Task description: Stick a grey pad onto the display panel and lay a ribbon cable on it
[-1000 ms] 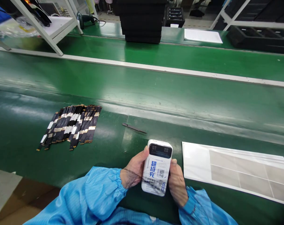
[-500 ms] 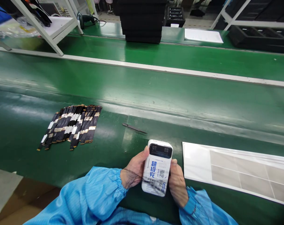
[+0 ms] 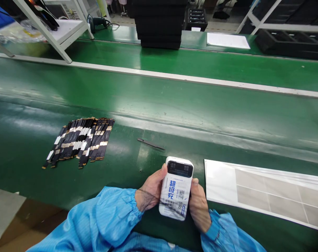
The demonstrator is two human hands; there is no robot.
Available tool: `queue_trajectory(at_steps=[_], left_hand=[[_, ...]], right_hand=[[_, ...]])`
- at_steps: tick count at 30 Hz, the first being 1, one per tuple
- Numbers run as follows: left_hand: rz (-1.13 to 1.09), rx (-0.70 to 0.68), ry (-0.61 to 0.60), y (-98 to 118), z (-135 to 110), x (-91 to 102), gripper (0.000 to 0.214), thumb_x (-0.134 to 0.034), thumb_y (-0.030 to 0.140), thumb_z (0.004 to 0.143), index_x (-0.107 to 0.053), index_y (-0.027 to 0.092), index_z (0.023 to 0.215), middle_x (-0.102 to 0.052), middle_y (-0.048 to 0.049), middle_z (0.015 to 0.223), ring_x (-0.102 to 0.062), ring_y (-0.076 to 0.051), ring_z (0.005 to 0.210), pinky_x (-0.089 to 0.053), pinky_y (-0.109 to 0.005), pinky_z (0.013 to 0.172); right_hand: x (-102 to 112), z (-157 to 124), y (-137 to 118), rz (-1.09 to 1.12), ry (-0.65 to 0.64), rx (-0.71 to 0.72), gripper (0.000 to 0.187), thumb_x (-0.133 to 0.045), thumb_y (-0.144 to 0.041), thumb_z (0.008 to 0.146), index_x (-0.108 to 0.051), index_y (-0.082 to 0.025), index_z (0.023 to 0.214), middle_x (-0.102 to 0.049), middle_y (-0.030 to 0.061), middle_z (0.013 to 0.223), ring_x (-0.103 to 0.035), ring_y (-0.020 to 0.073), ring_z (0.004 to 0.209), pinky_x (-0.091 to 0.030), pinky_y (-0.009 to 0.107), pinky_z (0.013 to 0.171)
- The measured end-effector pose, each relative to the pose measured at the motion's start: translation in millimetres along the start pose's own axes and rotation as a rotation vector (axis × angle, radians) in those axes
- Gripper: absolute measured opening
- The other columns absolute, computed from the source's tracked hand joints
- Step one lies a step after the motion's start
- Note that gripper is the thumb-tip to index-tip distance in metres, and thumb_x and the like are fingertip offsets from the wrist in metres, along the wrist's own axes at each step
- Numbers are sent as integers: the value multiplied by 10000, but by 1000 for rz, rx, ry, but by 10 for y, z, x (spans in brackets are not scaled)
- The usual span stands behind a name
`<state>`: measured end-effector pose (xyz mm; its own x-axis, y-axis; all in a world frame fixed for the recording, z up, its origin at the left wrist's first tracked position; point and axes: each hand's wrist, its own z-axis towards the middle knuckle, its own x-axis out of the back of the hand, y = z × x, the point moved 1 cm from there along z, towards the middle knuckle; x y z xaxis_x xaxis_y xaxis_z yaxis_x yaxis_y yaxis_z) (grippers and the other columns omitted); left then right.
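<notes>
Between my two hands is a white power bank (image 3: 175,190) with a black panel at its top and blue printed characters on its face. My left hand (image 3: 152,187) grips its left edge, the thumb near the upper corner. On the opposite edge my right hand (image 3: 198,203) is closed round the side; its fingers behind the case are hidden. Just beyond the power bank lie dark tweezers (image 3: 150,144) on the green work surface. To the left, a fanned pile of black flex cables (image 3: 80,141) shows gold ends and white and tan patches.
White sheets with grey rectangles (image 3: 269,192) lie at the right. Across the green belt (image 3: 174,94) runs a white rail (image 3: 159,74). Stacked black trays (image 3: 160,26), white paper (image 3: 228,40) and a barcode scanner (image 3: 96,22) are at the back. A white-framed shelf (image 3: 69,36) stands back left.
</notes>
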<state>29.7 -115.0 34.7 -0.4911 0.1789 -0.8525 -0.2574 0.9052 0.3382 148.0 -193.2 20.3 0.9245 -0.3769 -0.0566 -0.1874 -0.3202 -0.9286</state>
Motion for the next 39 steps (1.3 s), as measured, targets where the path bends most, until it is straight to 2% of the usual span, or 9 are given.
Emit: queue_trajectory(at_steps=[14, 22, 28, 35, 39], left_hand=[[-19, 31, 137, 30, -1, -55, 793, -771, 724, 591, -714, 90, 1064, -701, -192, 1037, -556, -441, 1169, -370, -589, 1059], [-7, 17, 108, 11, 9, -17, 788, -746, 720, 635, -700, 83, 1098, -694, -198, 1059, -568, -426, 1159, -342, -595, 1081], [-3, 32, 52, 17, 6, -17, 785, -714, 735, 659, -709, 71, 1078, -688, -205, 1075, -552, -434, 1175, -336, -601, 1080], [-1, 15, 19, 5, -5, -15, 753, -677, 722, 714, -709, 71, 1090, -694, -191, 1071, -567, -401, 1171, -294, -545, 1125], [-2, 19, 42, 3, -5, -3, 752, -695, 717, 700, -704, 81, 1102, -697, -185, 1065, -578, -399, 1153, -323, -545, 1105]], right_hand=[[4, 12, -9, -1, 13, -12, 595, -430, -668, 917, -721, -151, 882, -643, 70, 720, -596, 190, 653, -480, 278, 586], [1, 6, -14, -10, 18, -20, 615, -416, -677, 919, -724, -145, 884, -642, 72, 715, -611, 200, 675, -478, 276, 585], [-13, -10, -58, -25, 25, 22, 613, -432, -682, 908, -727, -147, 859, -629, 63, 681, -580, 181, 595, -486, 280, 565], [-9, 12, -40, -16, 21, 6, 616, -424, -682, 911, -733, -150, 872, -635, 73, 694, -607, 201, 653, -490, 280, 576], [-7, 9, -63, -28, 14, 14, 623, -414, -681, 915, -732, -146, 892, -651, 81, 735, -605, 201, 649, -496, 289, 583]])
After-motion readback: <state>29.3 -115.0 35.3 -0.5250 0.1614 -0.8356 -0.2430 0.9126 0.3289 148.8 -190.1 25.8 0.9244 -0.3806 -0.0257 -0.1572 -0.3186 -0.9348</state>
